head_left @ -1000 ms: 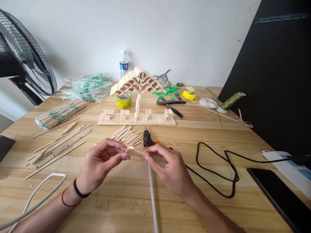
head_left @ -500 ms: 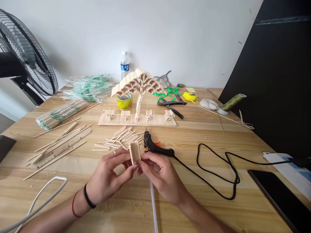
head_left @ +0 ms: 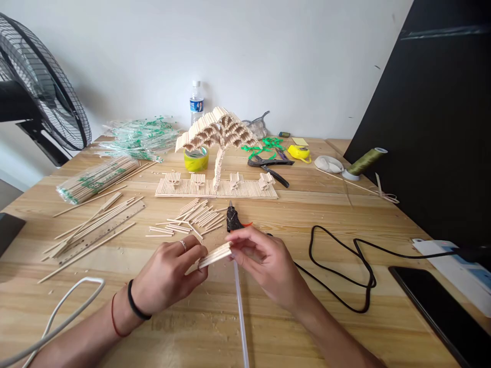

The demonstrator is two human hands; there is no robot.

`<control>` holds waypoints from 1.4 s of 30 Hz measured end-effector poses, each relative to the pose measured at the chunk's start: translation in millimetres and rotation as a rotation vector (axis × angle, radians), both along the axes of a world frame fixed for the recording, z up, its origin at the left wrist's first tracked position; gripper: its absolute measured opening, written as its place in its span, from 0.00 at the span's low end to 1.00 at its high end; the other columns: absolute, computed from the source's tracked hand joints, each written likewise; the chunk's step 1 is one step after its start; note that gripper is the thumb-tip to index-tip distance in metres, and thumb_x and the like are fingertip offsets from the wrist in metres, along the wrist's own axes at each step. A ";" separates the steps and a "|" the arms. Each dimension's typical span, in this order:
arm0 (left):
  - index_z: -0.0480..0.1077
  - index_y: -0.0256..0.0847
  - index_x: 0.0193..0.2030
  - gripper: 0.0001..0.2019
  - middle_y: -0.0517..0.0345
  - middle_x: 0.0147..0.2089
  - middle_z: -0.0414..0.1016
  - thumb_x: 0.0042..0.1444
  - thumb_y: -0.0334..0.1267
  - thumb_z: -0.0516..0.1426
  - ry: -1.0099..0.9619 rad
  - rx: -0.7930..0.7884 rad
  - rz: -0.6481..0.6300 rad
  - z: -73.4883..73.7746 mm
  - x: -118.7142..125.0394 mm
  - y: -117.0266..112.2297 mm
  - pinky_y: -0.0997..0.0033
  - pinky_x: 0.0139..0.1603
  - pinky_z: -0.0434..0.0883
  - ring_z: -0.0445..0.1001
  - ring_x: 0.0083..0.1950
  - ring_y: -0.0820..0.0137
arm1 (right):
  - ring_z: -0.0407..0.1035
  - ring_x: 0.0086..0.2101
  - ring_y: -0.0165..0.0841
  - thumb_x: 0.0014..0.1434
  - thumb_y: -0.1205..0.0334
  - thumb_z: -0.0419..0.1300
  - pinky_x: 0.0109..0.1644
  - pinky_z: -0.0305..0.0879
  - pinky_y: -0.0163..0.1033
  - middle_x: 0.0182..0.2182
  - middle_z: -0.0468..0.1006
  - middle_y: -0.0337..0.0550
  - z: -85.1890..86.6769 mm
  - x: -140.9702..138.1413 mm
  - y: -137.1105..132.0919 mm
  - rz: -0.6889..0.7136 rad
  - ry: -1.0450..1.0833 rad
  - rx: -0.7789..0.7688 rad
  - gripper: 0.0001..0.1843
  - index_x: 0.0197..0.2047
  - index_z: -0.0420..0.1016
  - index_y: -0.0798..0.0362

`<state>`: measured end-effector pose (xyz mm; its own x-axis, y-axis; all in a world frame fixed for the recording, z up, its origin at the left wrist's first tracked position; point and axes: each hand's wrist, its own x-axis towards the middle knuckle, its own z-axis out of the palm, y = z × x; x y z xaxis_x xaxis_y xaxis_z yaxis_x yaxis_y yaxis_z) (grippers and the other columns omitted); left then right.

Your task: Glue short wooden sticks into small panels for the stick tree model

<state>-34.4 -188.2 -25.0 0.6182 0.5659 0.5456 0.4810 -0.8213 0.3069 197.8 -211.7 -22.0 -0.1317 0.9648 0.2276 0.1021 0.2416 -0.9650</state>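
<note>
Between my two hands is a small panel of short wooden sticks point(head_left: 215, 255) laid side by side, tilted nearly flat above the table. My left hand point(head_left: 166, 273) pinches its left end; my right hand point(head_left: 266, 266) grips the right end between thumb and fingers. Just beyond my right hand lies a black glue gun point(head_left: 233, 219), its handle hidden behind that hand. A translucent glue stick point(head_left: 241, 317) rests on the wood below the panel. Loose cut sticks point(head_left: 203, 213) are heaped behind my left hand. Farther back stands a stick-built tree model point(head_left: 218, 171) on a slatted base point(head_left: 207, 191).
Long sticks and a ruler point(head_left: 103, 231) lie at left, near a bagged stick bundle point(head_left: 99, 178). Black pliers point(head_left: 270, 166), yellow tape point(head_left: 196, 159) and a bottle point(head_left: 197, 105) are at the back. A black cord point(head_left: 341, 301) loops at right beside a phone point(head_left: 433, 306).
The stick panel has been tipped from upright to nearly flat. My hands have moved slightly apart, the left now at one end and the right at the other.
</note>
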 end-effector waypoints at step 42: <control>0.79 0.47 0.63 0.18 0.51 0.45 0.87 0.68 0.32 0.61 -0.357 -0.675 -0.164 20.1 -6.9 7.9 0.64 0.46 0.80 0.84 0.40 0.66 | 0.80 0.35 0.32 0.63 0.56 0.74 0.40 0.78 0.36 0.35 0.85 0.43 6.7 9.5 -1.7 0.208 0.347 -0.058 0.07 0.37 0.84 0.48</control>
<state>-41.3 -180.2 -4.9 0.5742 0.7627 0.2977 0.1474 -0.4540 0.8787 207.3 -213.5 -15.3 -0.2501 0.9383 0.2389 -0.2769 0.1671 -0.9463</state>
